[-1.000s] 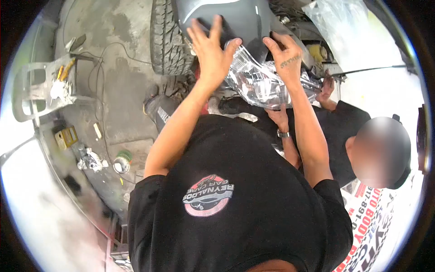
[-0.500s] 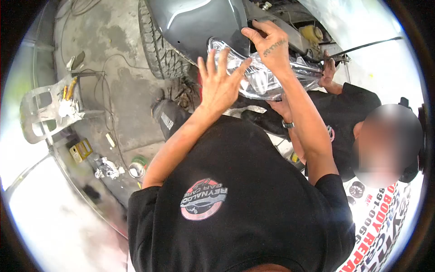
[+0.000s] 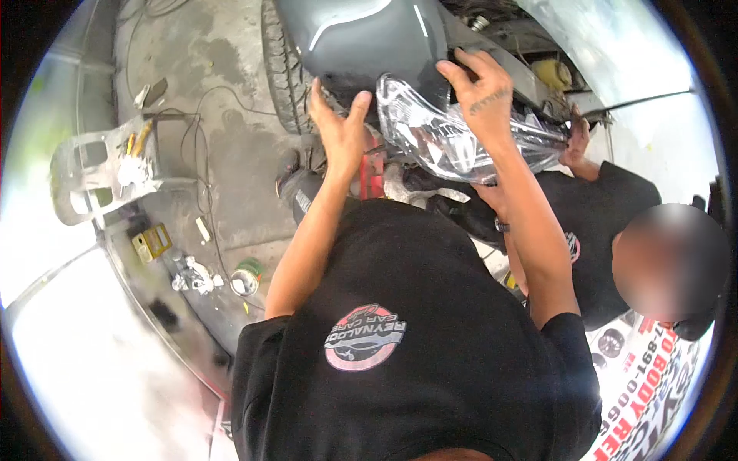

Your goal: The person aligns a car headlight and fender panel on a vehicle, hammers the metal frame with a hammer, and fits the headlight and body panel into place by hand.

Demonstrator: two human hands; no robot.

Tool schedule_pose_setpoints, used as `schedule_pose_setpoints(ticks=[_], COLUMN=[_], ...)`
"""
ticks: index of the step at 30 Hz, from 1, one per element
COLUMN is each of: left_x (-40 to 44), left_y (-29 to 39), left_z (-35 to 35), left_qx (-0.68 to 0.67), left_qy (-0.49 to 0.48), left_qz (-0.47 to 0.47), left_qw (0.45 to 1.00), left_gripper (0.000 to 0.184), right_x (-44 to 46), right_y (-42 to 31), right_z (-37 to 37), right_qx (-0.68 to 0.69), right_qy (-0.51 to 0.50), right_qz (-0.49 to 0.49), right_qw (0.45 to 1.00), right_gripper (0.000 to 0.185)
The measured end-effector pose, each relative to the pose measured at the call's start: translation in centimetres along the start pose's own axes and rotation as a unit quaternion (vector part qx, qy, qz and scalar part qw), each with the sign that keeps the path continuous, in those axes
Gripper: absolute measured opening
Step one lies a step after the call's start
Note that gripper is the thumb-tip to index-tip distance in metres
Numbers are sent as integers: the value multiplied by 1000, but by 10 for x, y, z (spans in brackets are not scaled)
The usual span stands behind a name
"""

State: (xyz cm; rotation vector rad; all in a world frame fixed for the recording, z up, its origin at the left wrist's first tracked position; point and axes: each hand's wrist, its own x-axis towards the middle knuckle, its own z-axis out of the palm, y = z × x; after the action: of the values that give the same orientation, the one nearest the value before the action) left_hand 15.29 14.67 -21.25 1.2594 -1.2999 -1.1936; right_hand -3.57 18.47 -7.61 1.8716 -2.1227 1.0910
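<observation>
A dark grey car fender fills the top middle, above a tyre. Against its edge lies a clear headlight, held from the right by a co-worker's hands. My right hand reaches over the headlight, with the thumb on the fender's inner edge and the fingers bent behind it. Just below the fender's lower corner, my left hand is open, thumb and fingers spread. Its fingertips are at the panel's edge; firm contact cannot be made out.
A co-worker in a black shirt crouches at right. The tyre stands left of the fender, with a red part below. On the left are a worn plastic chair with tools, a yellow box, a can and cables.
My left hand has moved off the headlight, leftward to the fender's lower corner. My right hand stays at the fender edge. The whole view has shifted slightly.
</observation>
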Motion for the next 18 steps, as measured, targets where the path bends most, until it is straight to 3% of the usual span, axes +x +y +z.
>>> schedule_pose_setpoints(ticks=[2,3,8,11,13,18], left_x=[7,5,5,2,2,7], left_y=[-10,-12,-8,-11,-17,-25], left_z=[12,17,17,24,31,29], left_qx=[-267,-262,-210,-174,-201,-156], left_qy=[-73,-70,-62,-49,-40,-52], left_qz=[-72,-82,-35,-60,-25,-60], left_qw=[958,959,975,982,978,985], left_gripper=[98,107,102,99,100,108], right_x=[0,1,1,3,3,1], right_y=[-1,-2,-10,-3,-7,0], right_z=[0,0,0,2,3,8], right_qx=[8,12,5,-9,2,24], right_qy=[-7,-7,-18,-15,-20,-12], right_qz=[7,18,41,7,18,21], right_qw=[1000,1000,999,1000,1000,999], right_gripper=[39,38,35,34,34,37])
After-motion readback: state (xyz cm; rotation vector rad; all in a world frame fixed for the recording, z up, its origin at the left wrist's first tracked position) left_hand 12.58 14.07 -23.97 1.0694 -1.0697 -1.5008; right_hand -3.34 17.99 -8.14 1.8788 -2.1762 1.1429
